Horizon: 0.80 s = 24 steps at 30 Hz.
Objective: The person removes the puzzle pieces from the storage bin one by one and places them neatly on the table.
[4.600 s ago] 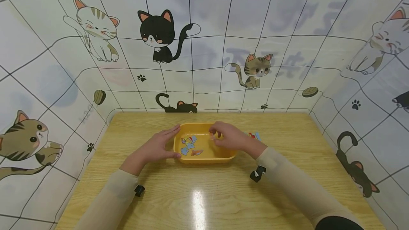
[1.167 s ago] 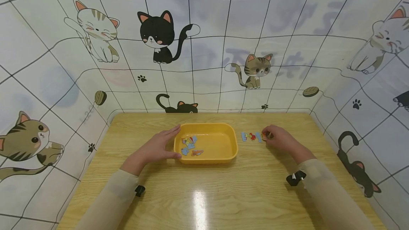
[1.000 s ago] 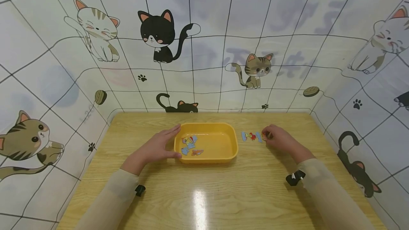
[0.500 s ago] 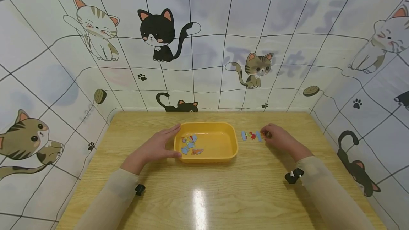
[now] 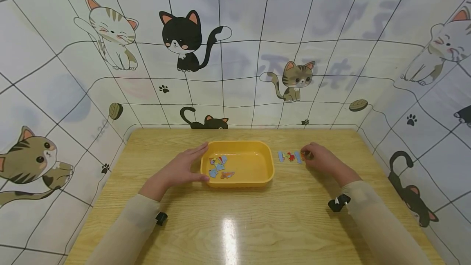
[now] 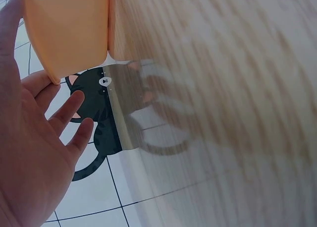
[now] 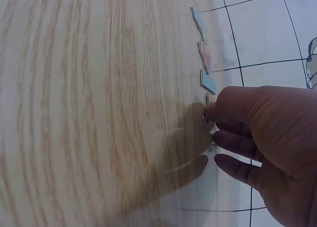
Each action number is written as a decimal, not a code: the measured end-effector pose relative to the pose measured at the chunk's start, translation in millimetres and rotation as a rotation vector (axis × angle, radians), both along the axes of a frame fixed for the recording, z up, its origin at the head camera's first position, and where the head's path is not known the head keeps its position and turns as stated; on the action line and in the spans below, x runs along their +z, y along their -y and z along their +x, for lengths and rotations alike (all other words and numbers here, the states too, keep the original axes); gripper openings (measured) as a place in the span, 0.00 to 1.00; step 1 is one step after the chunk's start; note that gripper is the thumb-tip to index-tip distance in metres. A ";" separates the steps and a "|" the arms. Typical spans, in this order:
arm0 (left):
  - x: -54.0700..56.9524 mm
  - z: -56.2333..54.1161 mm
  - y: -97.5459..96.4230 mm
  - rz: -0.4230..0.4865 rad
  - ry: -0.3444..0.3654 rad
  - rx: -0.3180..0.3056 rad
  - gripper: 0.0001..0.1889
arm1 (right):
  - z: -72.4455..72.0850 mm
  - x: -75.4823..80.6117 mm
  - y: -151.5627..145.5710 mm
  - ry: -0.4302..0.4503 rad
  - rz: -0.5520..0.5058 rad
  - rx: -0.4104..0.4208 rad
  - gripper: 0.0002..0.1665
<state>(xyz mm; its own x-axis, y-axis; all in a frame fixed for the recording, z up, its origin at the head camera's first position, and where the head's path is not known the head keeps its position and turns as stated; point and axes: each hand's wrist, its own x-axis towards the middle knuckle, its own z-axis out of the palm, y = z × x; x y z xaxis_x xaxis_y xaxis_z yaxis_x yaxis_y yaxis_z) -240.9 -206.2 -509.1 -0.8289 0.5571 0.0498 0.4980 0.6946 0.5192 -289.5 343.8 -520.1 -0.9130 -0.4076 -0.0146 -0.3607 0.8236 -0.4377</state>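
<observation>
My left hand (image 5: 181, 168) rests against the left end of a yellow tray (image 5: 254, 184), thumb at its front corner and fingers at its back corner. In the left wrist view its fingers look nearly straight, some off the tray wall. Jigsaw puzzle pieces (image 5: 219, 167), blue and multicoloured, lie loose in the tray's left half, with an orange piece (image 5: 227, 175) nearby. My right hand (image 5: 321, 159) pinches an orange-brown puzzle piece (image 7: 207, 99), low on the table, at the right end of a row. The hand partly hides this piece.
Right of the tray, the row also has a blue-edged piece (image 5: 281, 156), a red piece (image 5: 291, 157) and a light blue piece (image 5: 297, 157). Everything is on a wooden table (image 5: 257, 224). Behind it rises a wall (image 5: 243, 93) with cat drawings.
Since the oldest frame my right hand has moved from inside the tray to the row's right end, with a piece. Over the last second it has barely shifted. My left hand has stayed put.
</observation>
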 end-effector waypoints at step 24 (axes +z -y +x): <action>0.3 0.4 0.2 -0.008 -0.004 0.000 0.61 | 18.2 31.8 32.3 -0.086 -0.218 -0.016 0.18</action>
